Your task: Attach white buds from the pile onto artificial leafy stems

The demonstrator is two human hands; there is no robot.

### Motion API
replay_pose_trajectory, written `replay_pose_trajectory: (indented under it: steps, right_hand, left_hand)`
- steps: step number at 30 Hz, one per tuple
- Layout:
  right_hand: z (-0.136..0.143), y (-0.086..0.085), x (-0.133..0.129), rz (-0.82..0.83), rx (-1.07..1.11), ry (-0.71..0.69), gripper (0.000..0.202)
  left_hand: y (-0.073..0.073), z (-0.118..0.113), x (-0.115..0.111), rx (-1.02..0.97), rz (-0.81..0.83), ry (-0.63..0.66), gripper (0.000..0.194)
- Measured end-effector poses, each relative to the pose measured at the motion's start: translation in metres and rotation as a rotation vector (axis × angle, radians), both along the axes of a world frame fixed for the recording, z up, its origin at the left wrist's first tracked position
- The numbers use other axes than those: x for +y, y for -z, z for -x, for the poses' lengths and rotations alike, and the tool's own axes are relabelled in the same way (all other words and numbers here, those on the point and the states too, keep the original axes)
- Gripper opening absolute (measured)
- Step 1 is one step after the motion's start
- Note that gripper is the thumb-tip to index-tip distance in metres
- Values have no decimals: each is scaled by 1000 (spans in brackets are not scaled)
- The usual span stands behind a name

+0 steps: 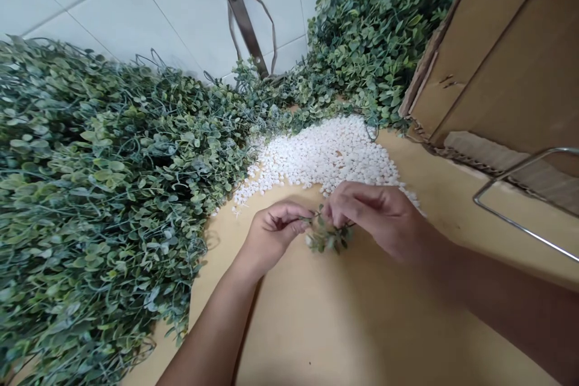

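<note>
Between my two hands, just above the table, is a small artificial leafy sprig [332,239] with green leaves. My left hand [278,230] pinches its stem between thumb and forefinger. My right hand [368,211] is closed at the sprig's other side, fingertips bent against it; whatever lies under those fingers is hidden. Beyond the hands spreads a layer of small white plastic pieces [312,154]. A large heap of artificial greenery [113,181] lies close on the left of my left arm.
Another heap of greenery [375,30] rises at the back right, beside a cardboard box [502,66]. A bent metal rod [525,226] juts in at right. A dark metal strip with a cord loop [246,27] leans on the tiled wall [176,6]. The yellowish tabletop [312,332] extends toward me.
</note>
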State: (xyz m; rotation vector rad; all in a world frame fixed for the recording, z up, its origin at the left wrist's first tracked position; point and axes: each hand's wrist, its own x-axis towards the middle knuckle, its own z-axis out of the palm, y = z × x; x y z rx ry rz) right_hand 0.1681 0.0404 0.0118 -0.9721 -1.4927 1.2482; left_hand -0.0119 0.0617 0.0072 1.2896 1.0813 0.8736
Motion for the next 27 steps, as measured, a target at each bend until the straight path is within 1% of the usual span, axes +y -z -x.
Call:
replay_pose_trajectory:
  steps: [2, 3, 4, 5, 7, 9, 12, 14, 15, 17, 19, 20, 21, 23, 25, 27]
  right_hand:
    - [5, 6, 0, -79, -143, 159, 16]
    - [8, 10, -1, -130, -212, 179, 9]
    - [11, 13, -2, -180, -278, 160, 10]
    - [14, 16, -4, -223, -343, 119, 16]
    - [18, 20, -6, -269, -460, 55, 20]
    - [19, 21, -7, -268, -538, 53, 19]
    - [19, 19, -5, -255, -589, 73, 17]
    - [18, 16, -3, -248, -604, 64, 18]
    - [17, 15, -2, -245, -602, 64, 19]
    - [17, 15, -1, -241, -585, 64, 21]
    - [17, 15, -1, -257, -571, 67, 21]
    - [17, 16, -1, -266, -566, 63, 21]
    - [17, 17, -2, -274, -562, 62, 20]
    - [17, 18, -1, -285, -556, 69, 18]
    - [17, 19, -1, -290, -552, 79, 17]
    - [17, 19, -1, -289, -545, 83, 16]
  left_hand:
    - [-1, -1, -2, 39, -113, 50, 9]
    - [-1, -2, -3, 65, -164, 68, 6]
    - [-1, -2, -3, 90, -204, 74, 5]
    - [-1, -2, -4, 111, -229, 65, 5]
    - [-2, -3, -5, 125, -240, 12, 5]
    - [-1, -4, -6, 90, -204, -43, 5]
    - [-2, -7, -8, 26, -124, -58, 9]
    - [-2, -6, -4, 42, -106, -71, 13]
    - [-2, -5, 1, 74, -123, -95, 14]
    - [1, -1, 14, 202, -218, -173, 15]
    - [6, 4, 31, 437, -381, -266, 13]
    - [9, 6, 38, 583, -480, -273, 13]
    - [11, 7, 45, 719, -547, -250, 14]
    - [16, 8, 54, 942, -612, -211, 17]
    - [18, 8, 57, 1073, -635, -189, 19]
    - [19, 9, 57, 1131, -648, -194, 19]
